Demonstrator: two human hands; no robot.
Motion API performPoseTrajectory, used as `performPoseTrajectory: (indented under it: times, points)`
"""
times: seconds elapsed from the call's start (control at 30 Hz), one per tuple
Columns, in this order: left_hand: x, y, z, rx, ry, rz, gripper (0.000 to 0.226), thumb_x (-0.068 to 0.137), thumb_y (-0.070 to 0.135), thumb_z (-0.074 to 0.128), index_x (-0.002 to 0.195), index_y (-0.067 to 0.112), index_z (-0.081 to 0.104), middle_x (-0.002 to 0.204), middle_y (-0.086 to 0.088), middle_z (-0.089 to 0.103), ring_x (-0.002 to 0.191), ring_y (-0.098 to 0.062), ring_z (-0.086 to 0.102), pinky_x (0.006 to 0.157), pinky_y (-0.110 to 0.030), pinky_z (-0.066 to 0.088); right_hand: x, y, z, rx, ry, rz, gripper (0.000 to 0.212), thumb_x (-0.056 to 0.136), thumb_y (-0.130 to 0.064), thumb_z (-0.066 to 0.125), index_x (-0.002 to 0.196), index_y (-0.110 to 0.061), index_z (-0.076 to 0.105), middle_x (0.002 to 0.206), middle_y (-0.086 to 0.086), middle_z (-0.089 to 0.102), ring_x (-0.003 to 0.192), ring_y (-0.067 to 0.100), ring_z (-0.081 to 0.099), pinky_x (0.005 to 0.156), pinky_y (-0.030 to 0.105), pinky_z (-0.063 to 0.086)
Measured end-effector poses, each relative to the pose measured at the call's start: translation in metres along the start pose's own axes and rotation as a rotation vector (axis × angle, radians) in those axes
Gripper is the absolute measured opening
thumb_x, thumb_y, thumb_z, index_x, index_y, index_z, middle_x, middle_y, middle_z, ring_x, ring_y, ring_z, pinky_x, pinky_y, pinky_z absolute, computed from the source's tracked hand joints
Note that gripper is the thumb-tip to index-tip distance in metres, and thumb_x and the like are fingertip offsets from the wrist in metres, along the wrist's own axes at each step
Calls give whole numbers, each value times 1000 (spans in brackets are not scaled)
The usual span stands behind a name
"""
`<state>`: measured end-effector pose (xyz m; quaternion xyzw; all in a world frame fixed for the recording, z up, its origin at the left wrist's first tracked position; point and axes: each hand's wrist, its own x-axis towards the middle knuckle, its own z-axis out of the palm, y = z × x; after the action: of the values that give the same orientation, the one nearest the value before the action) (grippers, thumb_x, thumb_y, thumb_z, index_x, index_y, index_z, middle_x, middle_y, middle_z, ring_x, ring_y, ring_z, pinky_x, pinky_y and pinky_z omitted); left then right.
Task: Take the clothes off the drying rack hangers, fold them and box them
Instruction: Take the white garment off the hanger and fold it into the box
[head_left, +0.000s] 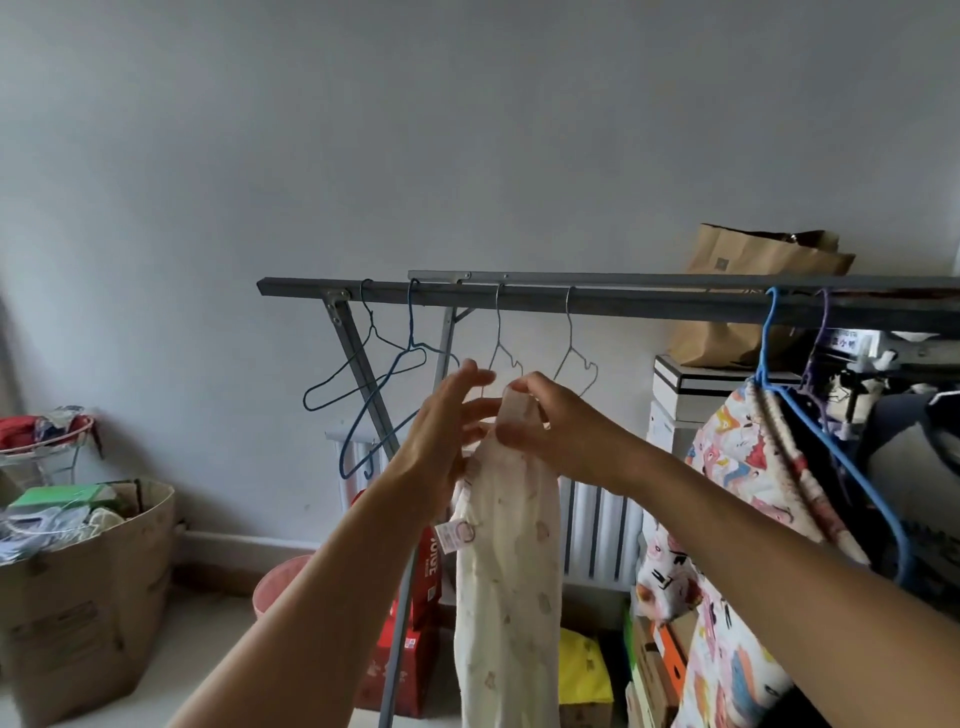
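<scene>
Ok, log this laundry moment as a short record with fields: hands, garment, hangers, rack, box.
right hand: right hand pinches the top of the cream garment
left hand: left hand open beside it, fingers spread
garment: hangs down long between the hands, tag at its left edge
empty hangers: blue hangers and two wire hangers on the rack bar
still hung: patterned garment on a blue hanger at right
box: cardboard box at left, already holding items

bare hangers (363, 364): 4 | hung garments (753, 467): 2 | held garment (509, 561): 1 | hands (441, 431): 2
</scene>
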<state>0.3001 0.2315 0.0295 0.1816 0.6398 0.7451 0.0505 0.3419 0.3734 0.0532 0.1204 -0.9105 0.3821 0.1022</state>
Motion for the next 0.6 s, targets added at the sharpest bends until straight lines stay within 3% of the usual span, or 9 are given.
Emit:
performPoseTrajectory:
  times: [0.07, 0.13, 0.23, 0.37, 0.47, 0.53, 0.6]
  points:
    - [-6, 3, -2, 44, -13, 47, 24, 97, 29, 51, 121, 27, 59, 108, -5, 72, 103, -25, 65, 84, -43, 51, 0, 4, 1, 13, 6, -61, 49, 93, -27, 59, 137, -25, 39, 121, 5, 62, 102, 21, 64, 89, 45, 54]
    - [-11, 7, -4, 44, 1, 76, 33, 94, 7, 54, 124, 22, 55, 107, -14, 70, 101, -29, 64, 85, -50, 53, -1, 3, 1, -22, -1, -148, 50, 94, -29, 59, 139, -34, 38, 121, -1, 63, 102, 17, 65, 87, 37, 56]
    - [-20, 11, -6, 41, 7, 118, 41, 92, -4, 55, 127, 14, 50, 116, -22, 65, 97, -32, 64, 90, -59, 50, -2, 3, -2, -45, 8, -231, 45, 93, -26, 62, 135, -36, 49, 124, -5, 62, 107, 12, 63, 87, 28, 54]
    - [-24, 9, -7, 110, 9, 125, 40, 90, 3, 63, 126, 11, 46, 106, -19, 68, 88, -28, 67, 85, -55, 54, -4, -2, -6, -111, 32, -244, 15, 93, -23, 61, 105, -32, 62, 89, 4, 69, 79, 17, 67, 71, 32, 54]
    - [-27, 9, -10, 218, -10, 109, 33, 90, 17, 66, 120, 11, 55, 94, -9, 71, 78, -18, 69, 64, -33, 59, -6, -6, -14, -139, 74, -257, 11, 96, -20, 56, 89, -29, 59, 78, -3, 64, 73, 12, 60, 66, 28, 46]
    - [-29, 8, -16, 364, -97, 139, 18, 92, 24, 63, 102, 10, 67, 80, -2, 68, 70, -14, 64, 56, -22, 50, -4, -4, -21, -59, 94, -222, 15, 96, -16, 54, 84, -25, 57, 75, -5, 58, 71, 12, 56, 61, 26, 43]
    - [-31, 5, -24, 496, -165, 155, 25, 89, 37, 62, 77, 17, 69, 63, 8, 59, 60, -7, 55, 55, -18, 43, -4, 1, -32, 113, 79, -158, 16, 97, -9, 52, 84, -17, 57, 71, -2, 54, 64, 14, 50, 54, 27, 41]
